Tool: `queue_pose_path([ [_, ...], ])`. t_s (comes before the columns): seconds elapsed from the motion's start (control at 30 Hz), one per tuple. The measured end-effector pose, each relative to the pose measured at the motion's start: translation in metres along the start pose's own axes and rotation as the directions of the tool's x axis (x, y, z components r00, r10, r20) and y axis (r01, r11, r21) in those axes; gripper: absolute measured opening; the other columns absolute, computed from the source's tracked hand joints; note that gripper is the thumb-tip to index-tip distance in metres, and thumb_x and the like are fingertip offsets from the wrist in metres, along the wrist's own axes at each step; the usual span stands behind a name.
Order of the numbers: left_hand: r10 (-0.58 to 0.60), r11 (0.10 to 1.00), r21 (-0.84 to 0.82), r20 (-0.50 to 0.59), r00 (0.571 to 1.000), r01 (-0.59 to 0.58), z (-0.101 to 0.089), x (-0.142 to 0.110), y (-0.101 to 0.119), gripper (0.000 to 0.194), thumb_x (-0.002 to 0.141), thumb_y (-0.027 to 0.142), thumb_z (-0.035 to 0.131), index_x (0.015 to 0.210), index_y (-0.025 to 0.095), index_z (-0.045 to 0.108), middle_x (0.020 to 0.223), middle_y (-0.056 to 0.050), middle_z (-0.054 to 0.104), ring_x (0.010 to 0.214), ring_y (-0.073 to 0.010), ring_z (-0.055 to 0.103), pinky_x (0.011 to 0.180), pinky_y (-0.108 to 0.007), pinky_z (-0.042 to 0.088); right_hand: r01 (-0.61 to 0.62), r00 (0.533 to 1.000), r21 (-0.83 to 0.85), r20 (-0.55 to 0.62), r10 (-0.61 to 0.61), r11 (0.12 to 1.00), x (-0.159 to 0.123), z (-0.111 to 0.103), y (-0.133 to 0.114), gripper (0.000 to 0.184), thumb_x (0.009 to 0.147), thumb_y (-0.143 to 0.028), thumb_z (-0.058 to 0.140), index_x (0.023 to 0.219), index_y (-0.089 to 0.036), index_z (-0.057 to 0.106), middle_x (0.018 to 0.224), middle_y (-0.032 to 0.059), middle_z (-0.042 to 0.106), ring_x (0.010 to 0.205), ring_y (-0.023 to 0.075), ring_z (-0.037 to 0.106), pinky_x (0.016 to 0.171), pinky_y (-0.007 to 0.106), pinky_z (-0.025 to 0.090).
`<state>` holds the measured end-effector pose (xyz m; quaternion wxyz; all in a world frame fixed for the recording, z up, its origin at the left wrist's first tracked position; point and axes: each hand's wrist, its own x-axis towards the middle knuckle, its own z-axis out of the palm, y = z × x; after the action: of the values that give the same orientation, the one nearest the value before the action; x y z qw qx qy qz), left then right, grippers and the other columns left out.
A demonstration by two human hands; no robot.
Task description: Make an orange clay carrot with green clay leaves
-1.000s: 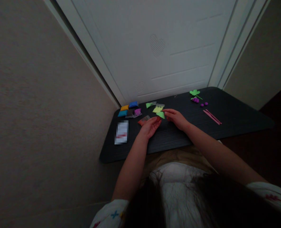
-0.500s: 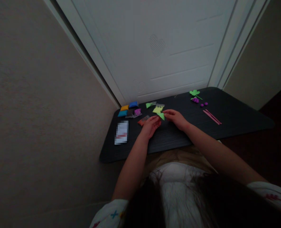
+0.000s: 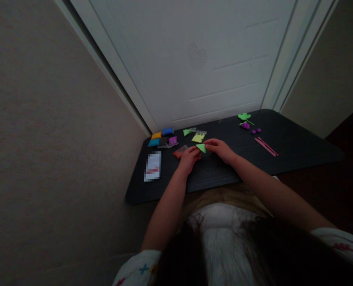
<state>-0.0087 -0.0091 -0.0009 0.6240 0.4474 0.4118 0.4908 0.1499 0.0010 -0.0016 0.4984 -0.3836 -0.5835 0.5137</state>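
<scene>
Between my two hands is a flat, light green piece of modelling clay, roughly triangular. My left hand has its fingers closed on the clay's left edge. From the other side, my right hand pinches its right edge with thumb and fingertips. Both hands are raised just over the dark table. A packet of red clay lies right beside my left hand. Just beyond the fingers sits an opened packet of yellow clay.
Packets of orange, blue, teal, purple and green clay lie at the back left. A blurred-out phone-like object is at left. Rightward are a green clay leaf, purple balls and pink tools.
The green clay has turned and shifted slightly toward me, showing more of its flat face. My fingers have moved a little around its edges.
</scene>
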Motion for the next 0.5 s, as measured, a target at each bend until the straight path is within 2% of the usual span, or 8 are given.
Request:
queue_pose_path([
  [0.5,0.059,0.994,0.094,0.006,0.998,-0.06,-0.0006,0.0017,-0.0013,0.027,0.059,0.029,0.065,0.082,0.014,0.062,0.07,0.0,0.056,0.06,-0.0065,0.049,0.056,-0.021,0.037,0.009,1.0,-0.046,0.003,-0.009,0.999,-0.0001,-0.0007,-0.0025,0.029,0.066,-0.033,0.06,0.092,-0.018,0.062,0.081,0.001,0.061,0.069,0.0112,0.049,0.064,0.026,0.036],
])
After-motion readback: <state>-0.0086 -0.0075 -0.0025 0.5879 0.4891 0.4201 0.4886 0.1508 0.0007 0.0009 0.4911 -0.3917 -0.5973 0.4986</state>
